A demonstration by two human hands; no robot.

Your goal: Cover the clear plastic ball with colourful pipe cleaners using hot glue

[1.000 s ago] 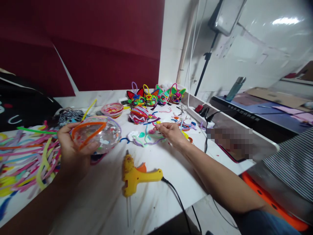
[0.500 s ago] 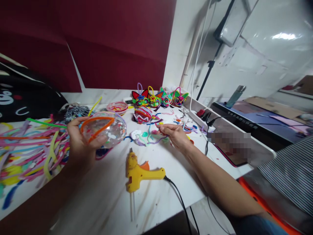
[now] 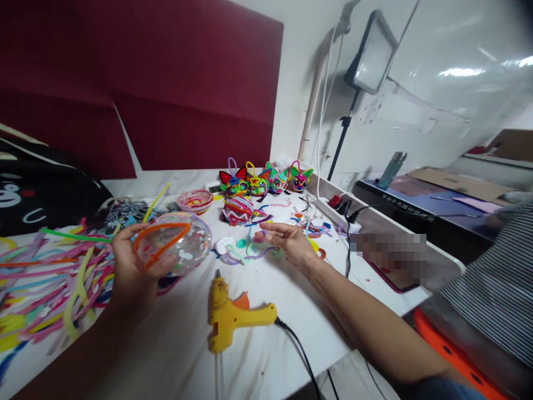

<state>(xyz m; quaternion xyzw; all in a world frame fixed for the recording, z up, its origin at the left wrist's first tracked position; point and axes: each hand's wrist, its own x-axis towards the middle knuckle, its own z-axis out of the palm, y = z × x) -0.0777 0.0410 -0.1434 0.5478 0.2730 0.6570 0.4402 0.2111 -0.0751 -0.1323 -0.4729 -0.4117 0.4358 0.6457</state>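
Observation:
My left hand point(image 3: 132, 272) is wrapped round a clear, rounded plastic shell point(image 3: 194, 244) with an orange pipe cleaner point(image 3: 170, 238) bent into a point along its near side. The shell is held above the table, left of a yellow hot glue gun point(image 3: 222, 316) that lies on its side. Over the middle of the table, my right hand point(image 3: 289, 243) has thumb and index finger close together; a small purplish bit seems to be at the fingertips, too small to name. Below those fingers lie loose pipe cleaners point(image 3: 255, 256) and a white round piece point(image 3: 225, 245).
Many coloured pipe cleaners point(image 3: 54, 283) are heaped at left. Several finished animal-head ornaments point(image 3: 235, 185) line the wall, a striped wrapped piece point(image 3: 237, 211) before them. A round bowl-like piece point(image 3: 195, 201) sits left. A power strip point(image 3: 339, 210) and cables run along the right edge.
The view has tilted, so the table sits lower in the picture. My right hand has shifted slightly left, its index finger straighter. My left hand still holds the shell.

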